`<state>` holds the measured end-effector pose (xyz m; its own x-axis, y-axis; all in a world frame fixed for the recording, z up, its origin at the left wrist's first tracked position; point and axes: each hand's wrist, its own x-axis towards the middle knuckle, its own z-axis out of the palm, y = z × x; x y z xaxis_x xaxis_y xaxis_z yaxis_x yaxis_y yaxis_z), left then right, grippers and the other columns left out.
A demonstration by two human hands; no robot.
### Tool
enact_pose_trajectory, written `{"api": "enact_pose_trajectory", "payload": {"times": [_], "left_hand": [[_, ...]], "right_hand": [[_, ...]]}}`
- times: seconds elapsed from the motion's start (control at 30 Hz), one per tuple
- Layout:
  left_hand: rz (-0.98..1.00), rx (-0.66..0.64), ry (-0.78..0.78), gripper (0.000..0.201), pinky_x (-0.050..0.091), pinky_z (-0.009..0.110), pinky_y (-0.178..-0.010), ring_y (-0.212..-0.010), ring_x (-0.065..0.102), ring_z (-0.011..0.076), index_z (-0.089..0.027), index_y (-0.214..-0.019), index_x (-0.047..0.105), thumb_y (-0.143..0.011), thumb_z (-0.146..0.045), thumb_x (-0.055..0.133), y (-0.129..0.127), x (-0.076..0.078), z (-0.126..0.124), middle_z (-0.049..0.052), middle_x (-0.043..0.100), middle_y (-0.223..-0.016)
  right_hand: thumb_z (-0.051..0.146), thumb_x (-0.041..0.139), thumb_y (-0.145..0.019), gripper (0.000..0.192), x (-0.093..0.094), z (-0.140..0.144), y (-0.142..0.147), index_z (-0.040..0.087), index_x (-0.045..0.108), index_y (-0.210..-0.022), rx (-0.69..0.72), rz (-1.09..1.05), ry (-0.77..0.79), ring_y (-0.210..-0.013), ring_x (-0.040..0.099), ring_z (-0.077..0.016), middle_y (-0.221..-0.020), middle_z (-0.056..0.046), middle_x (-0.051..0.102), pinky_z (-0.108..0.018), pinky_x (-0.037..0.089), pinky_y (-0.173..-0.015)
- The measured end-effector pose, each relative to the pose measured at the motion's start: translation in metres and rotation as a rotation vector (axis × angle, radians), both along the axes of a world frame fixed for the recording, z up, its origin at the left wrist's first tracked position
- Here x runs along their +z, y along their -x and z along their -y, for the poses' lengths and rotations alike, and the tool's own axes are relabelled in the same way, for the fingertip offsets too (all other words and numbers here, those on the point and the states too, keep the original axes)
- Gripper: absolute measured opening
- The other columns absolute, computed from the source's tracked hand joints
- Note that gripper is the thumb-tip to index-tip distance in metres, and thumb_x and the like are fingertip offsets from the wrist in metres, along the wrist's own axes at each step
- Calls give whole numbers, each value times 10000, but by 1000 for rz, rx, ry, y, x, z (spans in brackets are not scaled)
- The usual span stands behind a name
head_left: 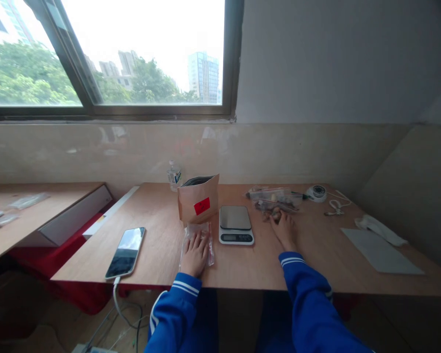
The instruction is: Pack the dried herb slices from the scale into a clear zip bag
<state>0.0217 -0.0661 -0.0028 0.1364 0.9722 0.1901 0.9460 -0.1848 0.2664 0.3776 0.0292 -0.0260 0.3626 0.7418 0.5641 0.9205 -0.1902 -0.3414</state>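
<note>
My left hand [195, 252] lies flat with its fingers stretched over clear plastic zip bags [210, 251] that have a red edge strip. Just behind it stands an open brown paper pouch [189, 202] with a red label. A white digital kitchen scale [235, 224] with a bare steel plate sits between my hands; its display is too small to read. My right hand [284, 229] has its fingers closed around a small roundish brown-green piece [277, 214], partly hidden by them. Beyond the fingertips are filled clear zip bags [275, 198] holding brown and pale pieces.
A smartphone [126, 252] on a white cable lies at the left edge. Near the wall is a clear plastic bottle [174, 176]. To the right are a round white device [317, 193] with a cord, a white cloth [380, 230] and a pale flat sheet [382, 252].
</note>
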Motion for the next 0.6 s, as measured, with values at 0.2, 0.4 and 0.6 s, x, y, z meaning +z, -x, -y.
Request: {"api": "enact_pose_trajectory", "payload": {"times": [0.2,0.4,0.6], "left_hand": [[221,-26,13,493,263,483,-1102,-1345,317,245,-202,-1348,442,-865,-153,352,8,1,-3,87,400,-1429],[555,22,-100,636,284,398,-1117,-1364,275,182,-197,-1374,396,-776,-5,297,-1,12,15,68,370,-1450],[624,171,-340,555,306,372,-1112,-1371,261,171,-225,-1377,367,-841,-90,319,0,31,39,46,243,-1510]], "right_hand": [[312,380,-873,308,6,16,1,120,604,-961,-43,-98,-95,-881,559,-261,-939,-162,646,-344,368,-754],[309,339,-869,325,4,31,-2,129,609,-883,-67,-191,-249,-864,557,-262,-903,-160,648,-371,373,-776],[506,401,-833,488,-2,41,0,105,598,-1029,138,-121,-98,-976,534,-282,-1042,-181,629,-389,394,-831]]}}
